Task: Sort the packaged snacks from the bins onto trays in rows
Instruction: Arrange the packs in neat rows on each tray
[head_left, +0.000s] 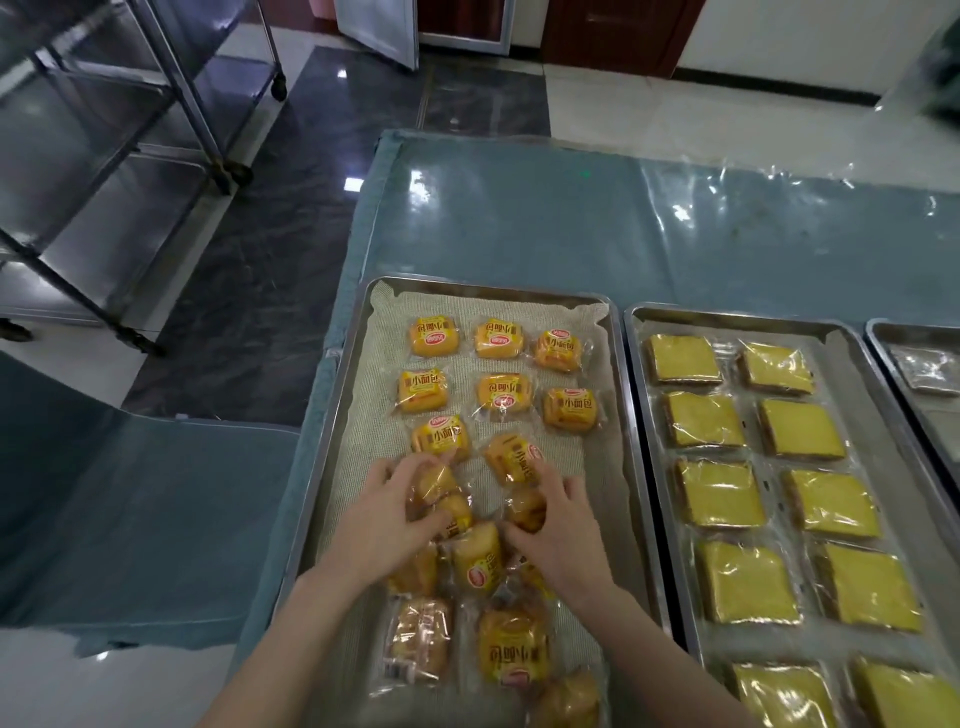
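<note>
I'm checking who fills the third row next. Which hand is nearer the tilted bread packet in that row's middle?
Right. The right hand has fingertips touching the tilted packet at its near edge; the left hand sits to its left, on another packet.

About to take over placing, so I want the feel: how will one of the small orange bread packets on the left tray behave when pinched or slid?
Probably soft and light: each bread packet is a puffy bun in loose clear film. The glossy wrap looks slippery, though the woven liner may resist sliding. The left hand and right hand grip several loosely, so gentle pinches likely suffice.
</note>
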